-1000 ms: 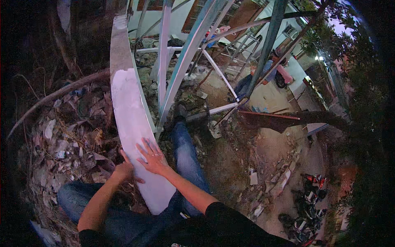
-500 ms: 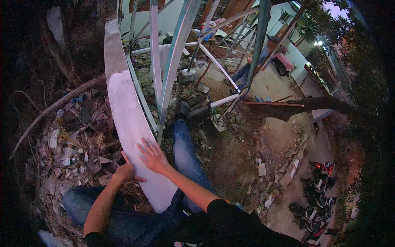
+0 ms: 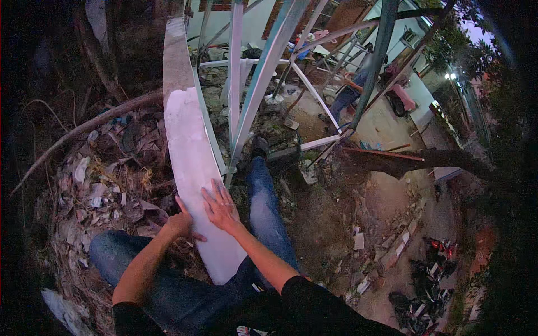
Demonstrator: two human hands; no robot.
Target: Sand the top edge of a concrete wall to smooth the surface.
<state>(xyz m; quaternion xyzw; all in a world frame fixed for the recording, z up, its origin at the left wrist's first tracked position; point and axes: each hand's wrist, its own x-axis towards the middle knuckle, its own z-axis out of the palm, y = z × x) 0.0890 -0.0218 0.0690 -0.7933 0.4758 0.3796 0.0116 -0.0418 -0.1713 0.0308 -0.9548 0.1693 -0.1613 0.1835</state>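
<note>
Partly hidden behind both hands (image 3: 223, 214), the long white-and-grey board (image 3: 190, 145).

Ledge (image 3: 193, 151): pinkish white, grey toward 12 o'clock. Jeans (image 3: 265, 201): blue, faded paler in patches. Sleeves (image 3: 319, 305): black. Motorbikes (image 3: 420, 307), 4 o'clock: black, red.

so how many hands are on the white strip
2: the left hand at the left edge of the white strip, and the right hand spread on its surface.
</note>
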